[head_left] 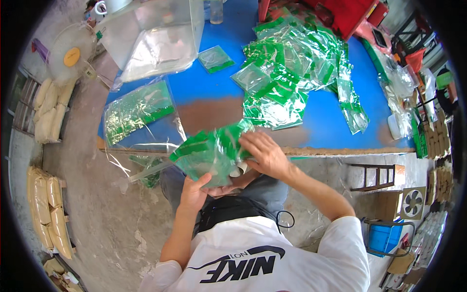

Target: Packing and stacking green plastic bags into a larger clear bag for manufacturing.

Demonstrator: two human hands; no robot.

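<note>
Over my lap, at the table's front edge, I hold a bunch of clear plastic bags with green bands [209, 158]. My left hand [194, 192] is closed on their lower left edge, thumb on top and the fingers partly hidden beneath. At their right side, my right hand [265, 151] has its fingers bent over the green edge; its thumb is hidden. Straight ahead lies a big loose heap of similar bags [287, 63]. To the left, a larger clear bag [141, 112] has a stack of the green-banded bags inside.
A translucent plastic bin [151, 44] stands at the table's back left, with a single flat bag [216, 59] beside it. Behind the heap is a red container [331, 14]. The blue table [326, 112] has worn brown patches. On the floor at right are a stool [379, 176] and blue crate [384, 237].
</note>
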